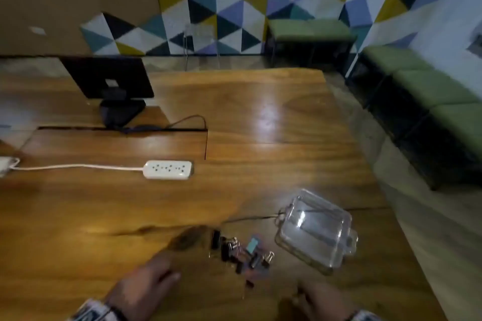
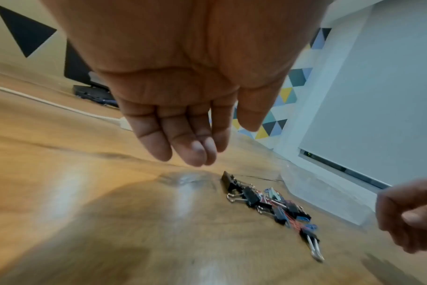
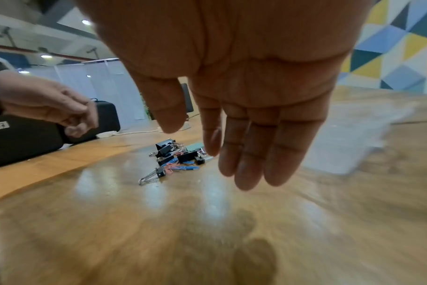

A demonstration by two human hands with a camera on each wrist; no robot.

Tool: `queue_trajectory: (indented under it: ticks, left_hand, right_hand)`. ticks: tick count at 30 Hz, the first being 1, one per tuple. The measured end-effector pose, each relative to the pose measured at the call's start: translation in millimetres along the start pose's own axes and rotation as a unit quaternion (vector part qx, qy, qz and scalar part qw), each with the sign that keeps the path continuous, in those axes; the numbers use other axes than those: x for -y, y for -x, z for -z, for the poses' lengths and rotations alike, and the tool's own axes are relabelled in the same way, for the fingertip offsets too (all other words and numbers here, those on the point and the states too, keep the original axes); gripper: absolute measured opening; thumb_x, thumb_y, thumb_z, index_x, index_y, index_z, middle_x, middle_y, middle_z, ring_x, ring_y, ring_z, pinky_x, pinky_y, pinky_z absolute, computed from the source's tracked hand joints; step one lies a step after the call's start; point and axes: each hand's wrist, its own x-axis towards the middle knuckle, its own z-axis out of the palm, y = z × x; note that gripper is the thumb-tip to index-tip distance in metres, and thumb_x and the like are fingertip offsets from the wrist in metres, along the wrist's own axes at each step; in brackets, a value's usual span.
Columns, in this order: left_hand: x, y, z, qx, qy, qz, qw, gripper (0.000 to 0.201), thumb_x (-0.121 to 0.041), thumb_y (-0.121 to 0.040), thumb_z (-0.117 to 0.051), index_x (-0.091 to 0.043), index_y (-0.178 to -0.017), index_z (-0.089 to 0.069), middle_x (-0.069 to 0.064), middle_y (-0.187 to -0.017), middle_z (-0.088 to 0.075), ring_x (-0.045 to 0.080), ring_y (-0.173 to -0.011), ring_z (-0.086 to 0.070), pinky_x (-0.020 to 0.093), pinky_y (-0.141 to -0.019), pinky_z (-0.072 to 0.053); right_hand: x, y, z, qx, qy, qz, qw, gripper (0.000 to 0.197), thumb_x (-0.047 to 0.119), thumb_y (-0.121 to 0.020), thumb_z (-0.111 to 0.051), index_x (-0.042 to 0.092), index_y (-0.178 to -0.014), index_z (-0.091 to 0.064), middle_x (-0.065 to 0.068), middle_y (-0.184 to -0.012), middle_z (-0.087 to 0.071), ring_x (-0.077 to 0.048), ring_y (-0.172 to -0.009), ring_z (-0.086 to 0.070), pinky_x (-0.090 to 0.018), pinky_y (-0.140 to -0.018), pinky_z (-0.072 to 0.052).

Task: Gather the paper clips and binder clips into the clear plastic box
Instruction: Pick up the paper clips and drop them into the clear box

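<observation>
A small pile of black binder clips and coloured paper clips [image 1: 240, 253] lies on the wooden table [image 1: 260, 117], near its front edge. The clear plastic box [image 1: 315, 229] stands empty just right of the pile. My left hand [image 1: 146, 281] hovers left of the pile, and in the left wrist view this left hand [image 2: 222, 144] hangs relaxed over the wood, holding nothing. My right hand [image 1: 320, 300] is below the box. In the right wrist view the right hand [image 3: 207, 154] is likewise empty, with the clips [image 3: 176, 156] just beyond its fingertips. The clips [image 2: 268, 206] also show in the left wrist view.
A white power strip [image 1: 168, 169] with its cord lies at mid-left. Farther back stands a dark screen on a stand [image 1: 109, 78]. The table's right edge runs close to the box, with green benches [image 1: 430, 91] beyond. A black case [image 3: 24, 138] sits at the left.
</observation>
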Motion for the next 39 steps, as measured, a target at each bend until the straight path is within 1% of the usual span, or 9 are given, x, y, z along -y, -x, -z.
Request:
queue_trajectory:
  ticks: [2,5,8,15,22,27,29,32,39]
  left_hand:
    - [-29,-26,-12,0.002,0.018,-0.014,1.000,0.020,-0.048,-0.092,-0.053,-0.030,-0.089,-0.060,-0.011,-0.091,-0.059,0.006,-0.085,-0.056,0.018,-0.074,-0.040]
    - [-61,-44,-30,0.007,-0.028,-0.044,0.999,0.025,-0.044,-0.093,-0.053,-0.027,-0.110,-0.061,-0.008,-0.105,-0.059,0.011,-0.097,-0.056,0.023,-0.083,-0.043]
    - [-83,-51,-54,0.056,-0.076,-0.054,0.994,0.034,-0.040,-0.095,-0.054,-0.027,-0.126,-0.053,-0.006,-0.120,-0.054,0.013,-0.108,-0.052,0.027,-0.092,-0.045]
    - [-83,-79,-69,0.013,-0.124,-0.015,0.992,0.061,-0.018,-0.090,-0.056,-0.030,-0.144,-0.029,0.001,-0.153,-0.026,0.028,-0.130,-0.032,0.045,-0.101,-0.045]
    - [-67,-99,-63,0.044,-0.199,-0.023,0.979,0.047,-0.014,-0.094,-0.052,-0.025,-0.138,-0.042,0.005,-0.144,-0.041,0.028,-0.126,-0.039,0.044,-0.100,-0.045]
    - [-59,-93,-55,-0.017,-0.159,0.042,0.986,0.047,-0.031,-0.093,-0.055,-0.023,-0.138,-0.043,0.003,-0.142,-0.044,0.026,-0.127,-0.037,0.044,-0.104,-0.040]
    - [-69,-89,-60,-0.035,-0.156,-0.012,0.987,0.049,-0.034,-0.092,-0.057,-0.025,-0.138,-0.043,0.002,-0.140,-0.045,0.024,-0.127,-0.037,0.042,-0.105,-0.038]
    - [-85,-88,-76,-0.003,-0.196,-0.100,0.975,0.048,-0.034,-0.093,-0.056,-0.026,-0.138,-0.043,0.002,-0.139,-0.047,0.025,-0.127,-0.038,0.041,-0.105,-0.037]
    - [-83,-96,-81,0.010,-0.210,-0.117,0.971,0.032,-0.027,-0.095,-0.051,-0.020,-0.125,-0.054,0.005,-0.125,-0.055,0.028,-0.112,-0.047,0.040,-0.093,-0.041]
  right_hand:
    - [28,-30,1,-0.010,0.052,-0.006,0.999,0.033,0.051,-0.090,-0.047,0.027,-0.112,-0.054,-0.001,-0.117,-0.059,-0.020,-0.108,-0.058,-0.034,-0.092,-0.046]
    - [49,-50,0,-0.023,0.091,0.015,0.996,0.035,0.043,-0.094,-0.045,0.024,-0.123,-0.050,-0.003,-0.125,-0.053,-0.025,-0.113,-0.054,-0.041,-0.094,-0.046]
    - [61,-65,-7,-0.052,0.092,0.021,0.994,0.038,0.038,-0.097,-0.047,0.025,-0.132,-0.046,-0.001,-0.133,-0.050,-0.022,-0.117,-0.050,-0.039,-0.096,-0.047]
    - [75,-94,-13,-0.053,0.174,0.079,0.980,0.042,0.034,-0.093,-0.057,0.018,-0.130,-0.044,-0.012,-0.135,-0.047,-0.032,-0.120,-0.046,-0.045,-0.096,-0.047]
    - [67,-111,-5,-0.094,0.175,0.083,0.977,0.035,0.017,-0.089,-0.059,0.015,-0.123,-0.049,-0.013,-0.123,-0.055,-0.034,-0.109,-0.051,-0.046,-0.090,-0.049]
    - [68,-99,-13,-0.114,0.125,0.070,0.983,0.027,0.029,-0.094,-0.053,0.018,-0.119,-0.053,-0.006,-0.122,-0.055,-0.026,-0.108,-0.050,-0.040,-0.089,-0.049]
    - [70,-94,-22,-0.108,0.113,0.065,0.986,0.032,0.039,-0.095,-0.053,0.021,-0.122,-0.052,-0.004,-0.125,-0.054,-0.024,-0.112,-0.049,-0.040,-0.093,-0.048]
    - [75,-97,-29,-0.114,0.124,0.053,0.984,0.037,0.044,-0.093,-0.055,0.021,-0.121,-0.052,-0.006,-0.124,-0.056,-0.026,-0.111,-0.050,-0.040,-0.092,-0.047]
    - [82,-103,-25,-0.121,0.118,0.039,0.985,0.034,0.034,-0.091,-0.054,0.017,-0.120,-0.050,-0.009,-0.123,-0.056,-0.029,-0.111,-0.049,-0.042,-0.093,-0.046]
